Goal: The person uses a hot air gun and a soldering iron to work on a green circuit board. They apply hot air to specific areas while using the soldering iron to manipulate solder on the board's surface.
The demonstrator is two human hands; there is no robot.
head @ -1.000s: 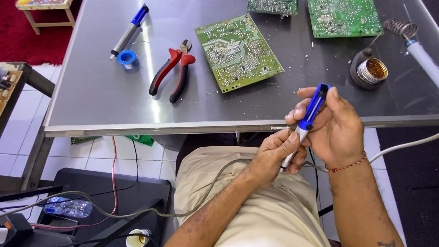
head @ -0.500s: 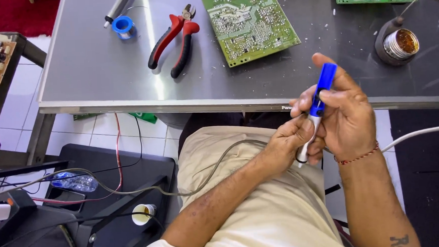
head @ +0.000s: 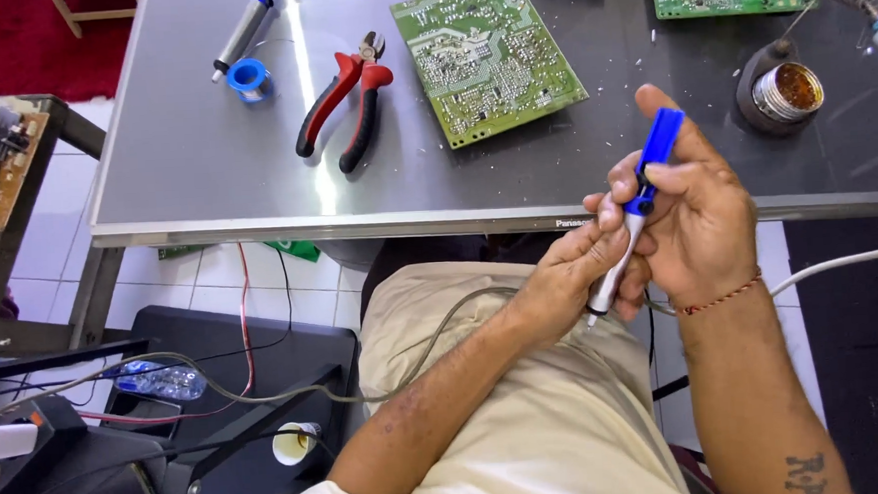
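Below the table edge [head: 358,224], both hands as before — right hand [head: 693,219], left hand [head: 561,286], fingers pinching blue-and-silver tool [head: 637,207].

blue-capped tool [head: 638,217] more upright now

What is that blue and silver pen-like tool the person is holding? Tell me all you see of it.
The pen-like tool has a bright blue plunger top, a blue collar and a silvery-grey barrel ending in a dark tip. It tilts, blue end up, below the table edge, over the lap. The right hand wraps its upper part; the left hand pinches the lower barrel.
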